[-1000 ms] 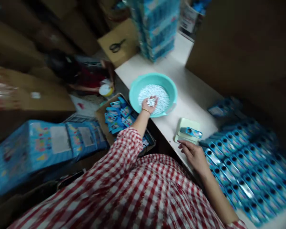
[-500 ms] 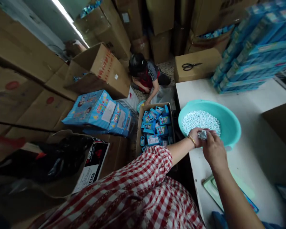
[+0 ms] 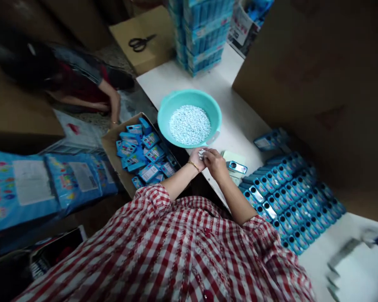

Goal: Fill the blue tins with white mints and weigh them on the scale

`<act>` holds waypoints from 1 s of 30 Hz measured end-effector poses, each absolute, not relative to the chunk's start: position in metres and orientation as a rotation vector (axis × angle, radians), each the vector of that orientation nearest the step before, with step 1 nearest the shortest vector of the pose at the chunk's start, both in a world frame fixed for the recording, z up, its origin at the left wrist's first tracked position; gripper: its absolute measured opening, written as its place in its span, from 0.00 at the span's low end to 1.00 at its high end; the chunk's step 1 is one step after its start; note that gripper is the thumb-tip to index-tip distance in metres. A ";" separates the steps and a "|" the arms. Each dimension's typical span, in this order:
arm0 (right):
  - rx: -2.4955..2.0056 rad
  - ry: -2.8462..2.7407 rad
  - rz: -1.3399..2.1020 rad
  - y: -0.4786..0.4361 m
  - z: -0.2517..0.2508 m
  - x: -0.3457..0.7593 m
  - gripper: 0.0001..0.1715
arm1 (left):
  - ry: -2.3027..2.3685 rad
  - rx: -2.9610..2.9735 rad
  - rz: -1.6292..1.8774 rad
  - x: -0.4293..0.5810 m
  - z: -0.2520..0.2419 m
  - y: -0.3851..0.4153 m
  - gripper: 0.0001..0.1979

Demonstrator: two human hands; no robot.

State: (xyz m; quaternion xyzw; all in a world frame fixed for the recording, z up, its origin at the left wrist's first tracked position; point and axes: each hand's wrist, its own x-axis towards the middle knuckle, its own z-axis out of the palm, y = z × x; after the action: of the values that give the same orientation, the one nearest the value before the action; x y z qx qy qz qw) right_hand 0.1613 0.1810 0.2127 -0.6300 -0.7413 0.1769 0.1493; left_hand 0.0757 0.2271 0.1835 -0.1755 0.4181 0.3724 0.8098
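Note:
My left hand (image 3: 196,158), with a thin bracelet at the wrist, is cupped around a small heap of white pellets just in front of a teal basin (image 3: 176,102). The basin holds a bed of the same white pellets (image 3: 189,124). My right hand (image 3: 214,162) meets the left one, its fingers pinching at the pellets in that palm. To their right a small blue box (image 3: 237,167) lies on a pale green pad (image 3: 231,157). Rows of several like blue boxes (image 3: 290,193) cover the white table (image 3: 239,121) further right.
A cardboard box of blue packets (image 3: 141,155) stands left of the table. Another person (image 3: 82,79) crouches on the floor beyond it. Stacked blue cartons (image 3: 201,33) and a cardboard box with scissors (image 3: 140,42) sit at the back. A big brown carton (image 3: 318,75) stands right.
My left hand has lifted a scoop of pellets out of the basin and drawn back toward me. My right hand left the table edge and joined it. The view swung about.

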 end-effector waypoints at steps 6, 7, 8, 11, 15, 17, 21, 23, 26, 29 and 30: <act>-1.942 -1.736 0.442 0.131 0.216 0.237 0.14 | 0.811 -0.326 0.679 0.109 0.183 0.203 0.12; -1.990 -1.742 0.424 0.127 0.213 0.246 0.14 | 0.810 -0.327 0.672 0.110 0.180 0.202 0.12; -2.032 -1.762 0.413 0.124 0.209 0.253 0.14 | 0.812 -0.330 0.666 0.110 0.178 0.200 0.12; -2.127 -1.880 0.408 0.124 0.197 0.262 0.15 | 0.834 -0.343 0.666 0.105 0.174 0.200 0.11; -2.182 -2.041 0.330 0.125 0.190 0.259 0.18 | 0.867 -0.348 0.689 0.095 0.176 0.199 0.10; -2.184 -2.071 0.308 0.125 0.190 0.258 0.17 | 0.878 -0.347 0.693 0.091 0.177 0.198 0.09; -2.116 -1.964 0.287 0.123 0.193 0.263 0.16 | 0.914 -0.313 0.660 0.085 0.167 0.195 0.10; -2.052 -1.848 0.239 0.119 0.197 0.266 0.16 | 0.972 -0.258 0.619 0.082 0.153 0.196 0.09; -2.013 -1.667 0.188 0.100 0.196 0.258 0.15 | 1.083 -0.174 0.556 0.075 0.127 0.196 0.09; -1.933 -1.822 0.499 0.073 0.176 0.225 0.16 | 1.137 -0.151 0.515 0.065 0.104 0.189 0.12; -1.872 -1.952 0.685 0.065 0.165 0.211 0.16 | 1.143 -0.147 0.498 0.062 0.099 0.187 0.14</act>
State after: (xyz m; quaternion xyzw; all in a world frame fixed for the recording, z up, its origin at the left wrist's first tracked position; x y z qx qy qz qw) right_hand 0.2111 0.0649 0.1653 -0.6607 -0.6889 0.2416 0.1748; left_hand 0.0617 0.1868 0.0994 -0.0687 0.5345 0.2329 0.8095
